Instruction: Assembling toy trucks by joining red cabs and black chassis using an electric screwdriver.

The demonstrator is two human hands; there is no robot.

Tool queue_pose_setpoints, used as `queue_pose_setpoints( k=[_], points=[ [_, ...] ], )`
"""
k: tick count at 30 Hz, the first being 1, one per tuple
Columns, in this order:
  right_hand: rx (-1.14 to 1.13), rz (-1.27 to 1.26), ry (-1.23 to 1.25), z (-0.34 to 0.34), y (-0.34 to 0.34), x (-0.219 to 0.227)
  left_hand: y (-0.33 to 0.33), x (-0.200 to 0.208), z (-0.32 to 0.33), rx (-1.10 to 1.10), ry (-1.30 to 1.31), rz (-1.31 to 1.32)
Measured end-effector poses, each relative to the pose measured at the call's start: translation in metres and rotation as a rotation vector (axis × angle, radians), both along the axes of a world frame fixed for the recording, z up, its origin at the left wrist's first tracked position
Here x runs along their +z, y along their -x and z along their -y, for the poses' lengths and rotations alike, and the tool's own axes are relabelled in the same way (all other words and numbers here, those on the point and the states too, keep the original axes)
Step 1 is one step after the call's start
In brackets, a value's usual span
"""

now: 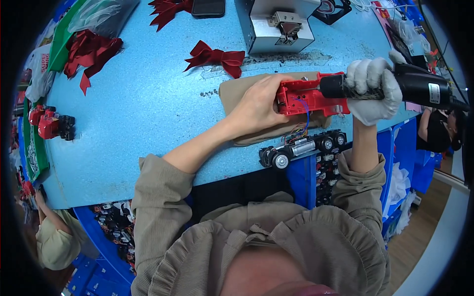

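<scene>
1. Bench point(138, 123): it spans the frame, its near edge passing just below centre. Parts lying close to that edge could drop off if a forearm swings wide.
2. Cloth point(231, 93): centre of the frame, beneath the work. Being soft, it may bunch or slide under a push and let the work tip.
3. Tool point(419, 85): right of centre, clenched in the gloved right hand point(373, 89), its black nose over the shell's right end. The tip is hidden; a skewed angle or too hard a press could make it skid, marring plastic or reaching the bare fingers.
4. Shell point(321, 102): red, right of centre, hollow side up. The left hand point(261, 101) clasps its left end; how firmly, I cannot tell. Held from one end, it could twist under the tool.
5. Chassis point(303, 148): lower right of centre, wheels on the bench near the edge, neither hand on it. A sleeve brushing past, or a tug from the shell, could topple it.
6. Wires point(308, 118): thin, between shell and chassis. Lifting the shell away could strain them; a loop straying inward could get pinched.
</scene>
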State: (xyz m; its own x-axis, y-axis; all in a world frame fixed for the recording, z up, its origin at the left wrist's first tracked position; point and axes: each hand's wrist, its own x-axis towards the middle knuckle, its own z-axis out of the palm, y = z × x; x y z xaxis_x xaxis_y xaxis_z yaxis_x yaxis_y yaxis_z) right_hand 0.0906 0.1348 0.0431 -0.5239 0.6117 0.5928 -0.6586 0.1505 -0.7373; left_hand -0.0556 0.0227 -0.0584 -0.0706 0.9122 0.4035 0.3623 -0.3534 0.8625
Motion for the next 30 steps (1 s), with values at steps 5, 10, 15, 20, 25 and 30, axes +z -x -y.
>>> queue_pose_setpoints(
  k=[5, 10, 15, 20, 25, 30],
  points=[
    [-0.056, 0.018, 0.011, -0.002, 0.004, 0.000, 0.002, -0.002, -0.005, -0.002, 0.007, 0.011],
    [-0.091, 0.149, 0.022, 0.028, 0.046, 0.007, 0.018, 0.010, 0.007, -0.028, 0.110, 0.113],
    [-0.189, 0.213, 0.023, 0.025, 0.036, -0.008, 0.003, 0.012, 0.009, -0.108, 0.055, 0.208],
    [-0.254, 0.263, -0.032, 0.041, 0.051, 0.005, 0.000, 0.004, 0.015, -0.020, -0.036, 0.080],
    [-0.334, 0.245, -0.045, 0.043, 0.049, -0.002, -0.002, 0.004, 0.014, 0.016, -0.027, 0.095],
    [-0.339, 0.199, -0.213, 0.049, 0.025, 0.002, -0.002, 0.002, 0.010, 0.022, -0.059, 0.009]
  ],
)
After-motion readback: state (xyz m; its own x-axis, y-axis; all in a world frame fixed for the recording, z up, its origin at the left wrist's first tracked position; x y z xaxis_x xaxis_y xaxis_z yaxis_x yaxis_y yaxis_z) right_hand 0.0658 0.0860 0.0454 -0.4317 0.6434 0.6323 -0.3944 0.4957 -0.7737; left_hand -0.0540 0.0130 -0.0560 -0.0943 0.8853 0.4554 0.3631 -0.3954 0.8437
